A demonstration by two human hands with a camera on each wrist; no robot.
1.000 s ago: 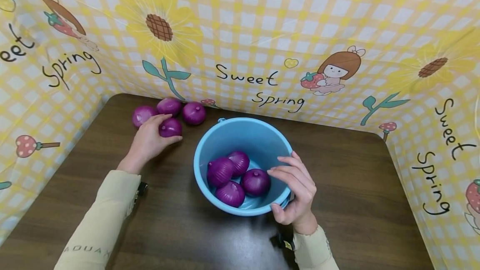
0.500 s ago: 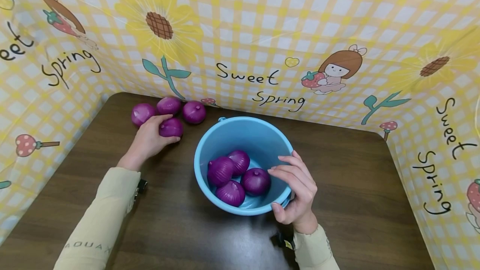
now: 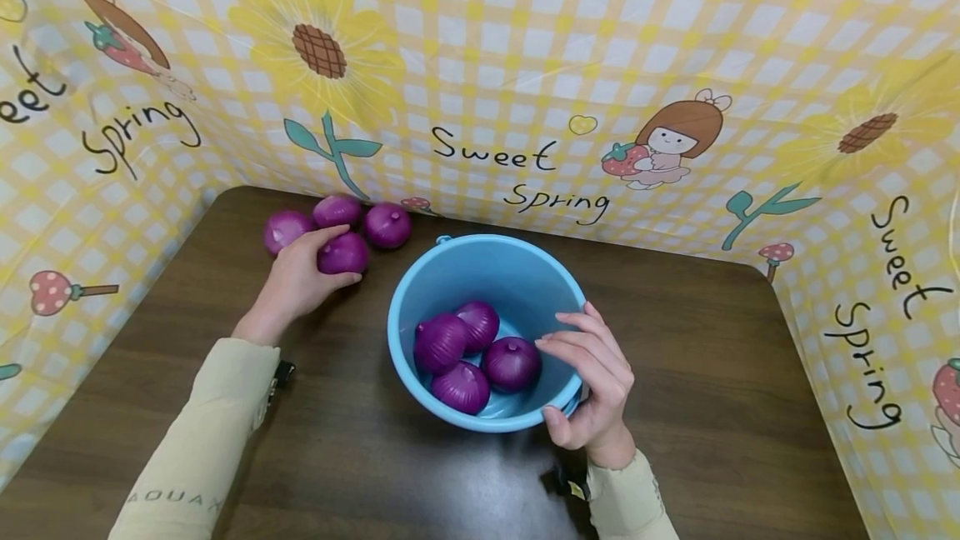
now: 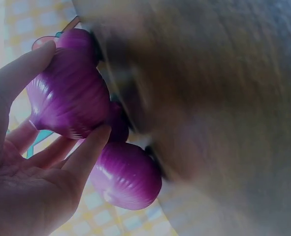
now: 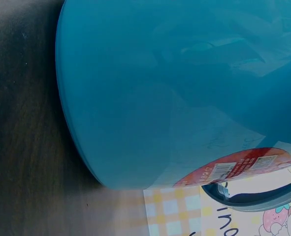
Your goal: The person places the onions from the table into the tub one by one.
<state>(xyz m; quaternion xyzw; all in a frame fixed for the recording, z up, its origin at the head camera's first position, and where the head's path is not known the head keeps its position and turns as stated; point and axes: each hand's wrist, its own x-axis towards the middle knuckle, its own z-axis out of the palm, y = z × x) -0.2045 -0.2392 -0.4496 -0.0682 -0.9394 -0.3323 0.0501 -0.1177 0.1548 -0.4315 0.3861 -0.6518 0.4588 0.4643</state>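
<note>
My left hand (image 3: 300,276) pinches a purple onion (image 3: 343,253) between thumb and fingers at the table's back left. In the left wrist view, the thumb and fingertips lie around the sides of this onion (image 4: 69,93). Right behind it sit more onions: one at left (image 3: 287,232), one at the back (image 3: 337,212) and one at right (image 3: 387,225). A light blue bucket (image 3: 487,250) stands mid-table with several purple onions (image 3: 512,363) on its bottom. My right hand (image 3: 596,377) holds the bucket's right rim, its thumb at the near side and its fingers reaching over the opening.
The dark wooden table (image 3: 697,407) is walled in at back and sides by a yellow checked cloth (image 3: 480,65). In the right wrist view, the bucket's wall fills most of the picture, with a red label (image 5: 234,167) and a handle (image 5: 258,200) at its side.
The onion in my left hand has shifted very slightly up and to the right in the head view. My right hand and the bucket have stayed in place.
</note>
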